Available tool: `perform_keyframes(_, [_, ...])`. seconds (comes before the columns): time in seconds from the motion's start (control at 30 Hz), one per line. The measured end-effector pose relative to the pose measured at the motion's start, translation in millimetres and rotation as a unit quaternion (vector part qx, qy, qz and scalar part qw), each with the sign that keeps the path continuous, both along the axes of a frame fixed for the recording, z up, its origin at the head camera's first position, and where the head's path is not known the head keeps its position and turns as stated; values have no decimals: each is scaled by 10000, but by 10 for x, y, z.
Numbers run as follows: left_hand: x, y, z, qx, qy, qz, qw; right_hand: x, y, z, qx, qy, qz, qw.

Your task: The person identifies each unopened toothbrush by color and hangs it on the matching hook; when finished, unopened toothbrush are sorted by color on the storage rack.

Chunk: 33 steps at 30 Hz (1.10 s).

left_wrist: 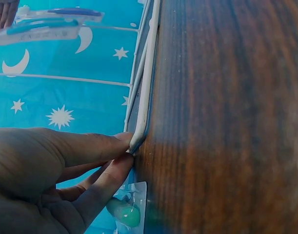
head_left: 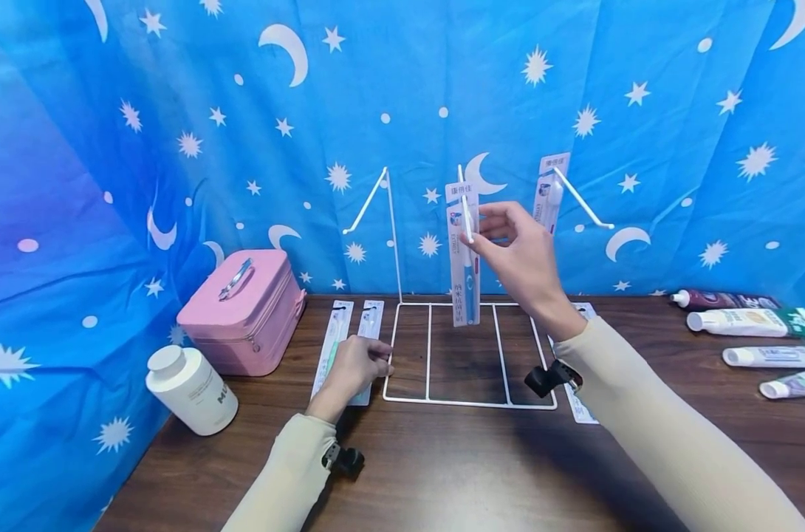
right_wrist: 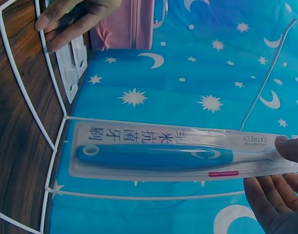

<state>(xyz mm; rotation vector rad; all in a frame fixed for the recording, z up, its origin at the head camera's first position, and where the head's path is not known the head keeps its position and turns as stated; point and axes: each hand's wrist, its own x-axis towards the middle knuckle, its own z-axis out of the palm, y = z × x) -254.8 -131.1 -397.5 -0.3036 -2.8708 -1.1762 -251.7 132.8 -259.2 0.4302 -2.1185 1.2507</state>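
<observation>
A white wire display rack [head_left: 469, 403] stands on the table, with three hooked arms rising at its back. My left hand [head_left: 354, 366] pinches the left side of its base; in the left wrist view the thumb and fingertip meet at the wire's corner. My right hand [head_left: 518, 247] holds a packaged blue toothbrush [right_wrist: 153, 155] by its upper part, upright at the middle hook [head_left: 467, 222]. The hook's wire passes in front of the card. On the right hook hangs another packaged toothbrush [head_left: 547, 192], partly behind my right hand.
Packaged toothbrushes lie left of the rack [head_left: 332, 336] and right of it [head_left: 585, 408], partly under my arms. A pink case [head_left: 243, 318] and white bottle [head_left: 193, 391] stand at left. Several toothpaste tubes [head_left: 741, 323] lie at right. A blue star-patterned curtain [head_left: 389, 66] hangs behind.
</observation>
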Motion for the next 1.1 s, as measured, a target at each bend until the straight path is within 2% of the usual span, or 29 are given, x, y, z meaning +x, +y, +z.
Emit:
perform_keyframes(0.3, [11, 7, 12, -30, 21, 2, 10000, -195, -33, 2, -210, 15, -32, 9998])
perform_keyframes(0.7, [20, -26, 18, -9, -50, 29, 10000, -353, -47, -19, -239, -165, -58, 9996])
perform_keyframes(0.93, [-5, -7, -1, -37, 162, -34, 9999, -334, 43, -95, -117, -104, 80, 9998])
perform_keyframes(1.1, [-7, -6, -7, -63, 225, -28, 9997, -256, 181, -177, 193, -267, 126, 9994])
